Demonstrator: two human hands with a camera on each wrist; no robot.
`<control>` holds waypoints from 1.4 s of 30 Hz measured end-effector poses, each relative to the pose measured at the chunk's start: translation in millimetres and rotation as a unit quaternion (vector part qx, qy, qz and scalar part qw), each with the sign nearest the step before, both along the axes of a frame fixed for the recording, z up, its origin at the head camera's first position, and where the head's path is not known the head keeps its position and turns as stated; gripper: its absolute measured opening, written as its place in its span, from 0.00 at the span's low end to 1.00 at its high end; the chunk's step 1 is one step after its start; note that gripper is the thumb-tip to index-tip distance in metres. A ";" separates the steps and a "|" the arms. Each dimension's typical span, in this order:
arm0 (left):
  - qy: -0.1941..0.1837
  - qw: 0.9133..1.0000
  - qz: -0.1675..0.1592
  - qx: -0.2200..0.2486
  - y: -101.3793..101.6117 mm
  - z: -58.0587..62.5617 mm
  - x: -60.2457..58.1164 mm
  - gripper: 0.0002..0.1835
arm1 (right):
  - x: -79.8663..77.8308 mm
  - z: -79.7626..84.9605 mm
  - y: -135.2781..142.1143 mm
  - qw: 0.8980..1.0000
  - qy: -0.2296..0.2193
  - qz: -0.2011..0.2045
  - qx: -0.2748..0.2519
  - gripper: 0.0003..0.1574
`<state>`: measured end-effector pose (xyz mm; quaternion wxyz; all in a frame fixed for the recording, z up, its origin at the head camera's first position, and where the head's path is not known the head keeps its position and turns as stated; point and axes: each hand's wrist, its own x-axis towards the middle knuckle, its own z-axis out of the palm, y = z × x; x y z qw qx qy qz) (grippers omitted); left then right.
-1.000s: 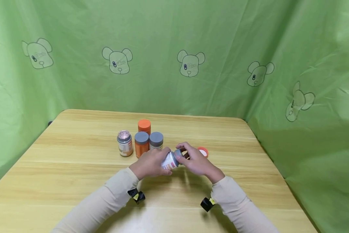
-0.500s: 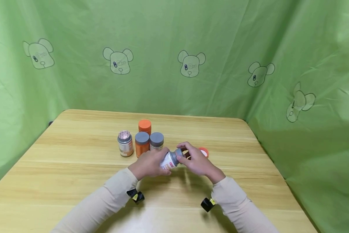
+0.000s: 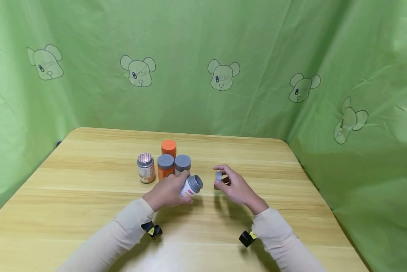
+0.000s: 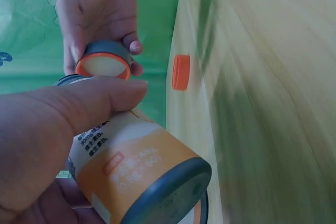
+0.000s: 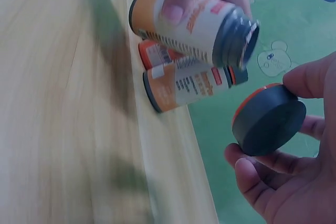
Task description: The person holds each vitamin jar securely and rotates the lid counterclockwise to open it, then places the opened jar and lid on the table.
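The left hand [image 3: 167, 191] grips a tilted, open-mouthed bottle [image 3: 191, 186] above the bench [image 3: 203, 241], near three capped bottles [image 3: 166, 161], while the right hand [image 3: 238, 187] pinches a grey, orange-rimmed lid [image 5: 269, 120] between thumb and fingers, apart from the bottle's mouth.

Head view fwd/down; wrist close-ups

Tilted, open white-and-orange bottle [image 5: 199, 31] apart from orange-rimmed grey cap [image 5: 269, 121]
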<state>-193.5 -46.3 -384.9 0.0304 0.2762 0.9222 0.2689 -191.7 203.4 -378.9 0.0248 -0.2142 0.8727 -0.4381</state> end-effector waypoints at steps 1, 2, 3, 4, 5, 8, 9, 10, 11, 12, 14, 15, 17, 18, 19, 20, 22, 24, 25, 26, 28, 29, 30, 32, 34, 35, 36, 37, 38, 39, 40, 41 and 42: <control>-0.003 1.000 0.003 0.001 -1.7 -0.5 0.0 0.40 | -0.2 -0.6 1.8 1.000 0.002 0.000 0.000 0.26; -0.006 1.000 0.006 0.003 -3.4 -1.4 0.0 0.39 | -0.3 -1.2 3.6 1.000 0.004 0.000 0.000 0.26; -0.007 1.000 0.009 0.007 -5.4 -2.2 -0.2 0.39 | -0.5 -1.6 5.4 1.000 0.007 -0.001 0.000 0.26; -0.009 1.000 0.012 0.011 -7.3 -3.1 -0.4 0.38 | -0.7 -2.1 7.4 1.000 0.011 -0.002 -0.001 0.26; -0.011 1.000 0.015 0.015 -9.2 -4.2 -0.6 0.37 | -1.0 -2.5 9.5 1.000 0.017 -0.003 -0.003 0.25; -0.014 0.999 0.029 0.028 -16.0 -7.0 -0.7 0.35 | -2.7 -4.0 16.4 1.000 0.028 -0.013 -0.003 0.21; -0.014 0.999 0.034 0.030 -18.3 -7.6 -0.6 0.35 | -3.4 -4.8 19.0 0.999 0.030 -0.020 -0.001 0.20; -0.014 0.999 0.040 0.030 -20.5 -8.1 -0.3 0.35 | -4.2 -5.5 21.7 0.999 0.030 -0.026 0.000 0.19; -0.014 0.998 0.045 0.029 -22.8 -8.6 -0.1 0.35 | -5.1 -6.2 24.5 0.999 0.029 -0.034 0.004 0.19; -0.012 0.998 0.049 0.030 -25.1 -8.8 0.1 0.35 | -5.9 -6.8 27.2 0.999 0.026 -0.042 0.008 0.19; -0.011 0.998 0.056 0.031 -29.4 -9.1 0.6 0.35 | -7.2 -7.5 32.8 0.998 0.024 -0.054 0.012 0.19; -0.012 0.998 0.060 0.032 -31.5 -9.0 0.7 0.35 | -7.9 -7.8 35.5 0.998 0.025 -0.060 0.014 0.18; -0.016 0.997 0.066 0.039 -36.1 -8.6 1.0 0.35 | -9.5 -8.6 40.7 0.997 0.023 -0.073 0.019 0.17; -0.017 0.997 0.070 0.041 -38.4 -8.8 0.9 0.35 | -10.2 -8.8 43.5 0.996 0.024 -0.078 0.022 0.16; -0.019 0.996 0.074 0.043 -40.8 -9.0 0.8 0.35 | -11.1 -9.5 46.3 0.996 0.024 -0.086 0.025 0.15; -0.021 0.996 0.078 0.046 -43.2 -9.1 0.9 0.35 | -12.0 -10.6 49.2 0.995 0.022 -0.096 0.029 0.14; -0.021 0.995 0.084 0.054 -48.4 -9.6 0.8 0.36 | -13.4 -12.8 55.1 0.992 0.021 -0.116 0.038 0.14; -0.020 0.994 0.090 0.063 -53.8 -9.7 0.6 0.39 | -14.8 -15.3 61.2 0.990 0.020 -0.134 0.041 0.14; -0.023 0.993 0.093 0.068 -56.5 -9.4 0.6 0.40 | -15.4 -16.6 64.0 0.989 0.018 -0.143 0.039 0.14; -0.022 0.993 0.096 0.071 -59.3 -9.0 0.5 0.40 | -15.8 -17.8 66.9 0.988 0.017 -0.148 0.036 0.15; -0.021 0.992 0.101 0.075 -64.6 -8.3 0.0 0.41 | -16.6 -20.3 72.8 0.987 0.012 -0.158 0.029 0.15; -0.020 0.992 0.105 0.074 -67.1 -8.0 -0.4 0.41 | -16.9 -21.2 75.5 0.986 0.011 -0.164 0.027 0.15; -0.018 0.991 0.107 0.072 -69.5 -7.9 -0.8 0.40 | -17.1 -21.9 78.1 0.985 0.009 -0.169 0.026 0.16; -0.011 0.991 0.112 0.068 -73.7 -7.8 -2.1 0.40 | -17.2 -22.8 83.0 0.983 0.009 -0.178 0.033 0.16; -0.006 0.991 0.115 0.063 -77.0 -8.0 -3.6 0.40 | -17.0 -23.2 87.4 0.981 0.011 -0.191 0.045 0.17; -0.003 0.991 0.117 0.060 -78.5 -8.2 -4.5 0.40 | -16.7 -23.2 89.5 0.979 0.010 -0.197 0.053 0.17; -0.001 0.991 0.119 0.056 -80.0 -8.7 -5.6 0.41 | -16.6 -23.4 91.8 0.978 0.009 -0.202 0.059 0.17; 0.000 0.991 0.122 0.052 -81.3 -9.3 -6.7 0.42 | -16.4 -23.5 94.1 0.976 0.008 -0.205 0.067 0.17; -0.002 0.991 0.125 0.049 -82.6 -9.9 -7.7 0.42 | -16.4 -23.7 96.2 0.975 0.006 -0.210 0.073 0.18; -0.004 0.991 0.128 0.047 -83.9 -10.3 -8.6 0.43 | -16.5 -23.8 98.3 0.974 0.004 -0.212 0.079 0.18; -0.008 0.990 0.130 0.046 -85.1 -10.7 -9.5 0.43 | -16.7 -24.0 100.5 0.973 0.004 -0.214 0.086 0.17; -0.012 0.990 0.134 0.045 -86.2 -11.1 -10.3 0.44 | -16.8 -24.3 102.4 0.973 0.004 -0.213 0.092 0.17; -0.017 0.989 0.137 0.045 -87.2 -11.4 -11.1 0.44 | -17.1 -24.5 104.3 0.972 0.005 -0.212 0.097 0.17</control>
